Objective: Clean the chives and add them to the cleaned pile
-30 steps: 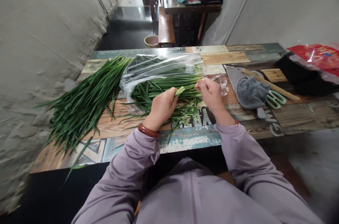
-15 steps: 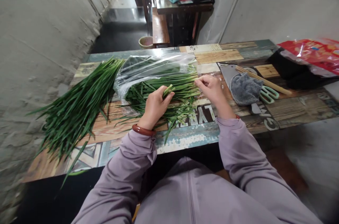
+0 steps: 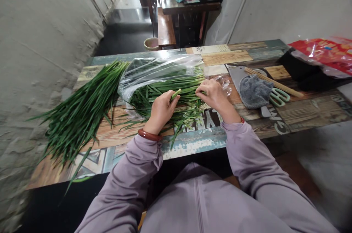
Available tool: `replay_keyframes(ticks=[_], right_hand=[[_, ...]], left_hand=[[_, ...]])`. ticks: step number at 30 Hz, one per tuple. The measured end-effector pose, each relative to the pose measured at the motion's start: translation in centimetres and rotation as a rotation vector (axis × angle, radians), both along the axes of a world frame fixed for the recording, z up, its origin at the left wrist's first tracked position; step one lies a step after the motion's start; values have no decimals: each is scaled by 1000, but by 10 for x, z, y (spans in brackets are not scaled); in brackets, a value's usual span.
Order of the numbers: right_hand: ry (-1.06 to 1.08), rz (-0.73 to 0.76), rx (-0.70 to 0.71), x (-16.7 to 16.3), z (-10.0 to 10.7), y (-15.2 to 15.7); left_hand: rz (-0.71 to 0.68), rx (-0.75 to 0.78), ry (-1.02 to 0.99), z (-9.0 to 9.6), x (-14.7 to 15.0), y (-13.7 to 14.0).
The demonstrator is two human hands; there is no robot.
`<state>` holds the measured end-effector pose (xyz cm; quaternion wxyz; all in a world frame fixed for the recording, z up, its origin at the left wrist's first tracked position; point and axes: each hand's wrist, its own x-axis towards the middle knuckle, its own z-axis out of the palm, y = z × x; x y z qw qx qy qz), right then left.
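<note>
Long green garlic chives (image 3: 170,85) lie partly inside a clear plastic bag (image 3: 162,67), pale stem ends pointing right. My left hand (image 3: 162,109) is closed around a few chive stalks, their cut ends (image 3: 178,93) poking out between thumb and forefinger. At the stem ends, my right hand (image 3: 212,95) pinches a chive stem; its fingertips partly hide it. Short chive scraps (image 3: 189,117) are scattered on the table below the hands. To the left, a larger pile of chives (image 3: 82,115) is spread out, its leaf tips hanging over the table's front edge.
On the patterned wooden table (image 3: 192,148), right of my hands, are a grey cloth (image 3: 255,91), green-handled scissors (image 3: 279,97) and wooden chopsticks (image 3: 275,83). A red plastic package (image 3: 326,55) lies at the far right. A bench (image 3: 166,27) and basket (image 3: 151,44) stand beyond.
My right hand has moved a little left along the stem ends, closer to my left hand. The left hand keeps its hold on the stalks, nearly still.
</note>
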<state>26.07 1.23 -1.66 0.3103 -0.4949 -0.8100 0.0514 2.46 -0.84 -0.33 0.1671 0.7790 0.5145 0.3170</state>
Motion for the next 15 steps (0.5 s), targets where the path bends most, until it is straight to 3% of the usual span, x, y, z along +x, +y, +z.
replay_keyframes(ticks=[9, 15], right_hand=[[587, -82, -170, 3, 0, 9], [667, -33, -275, -6, 6, 2]], left_hand=[[21, 7, 38, 2, -2, -1], [32, 9, 44, 1, -5, -3]])
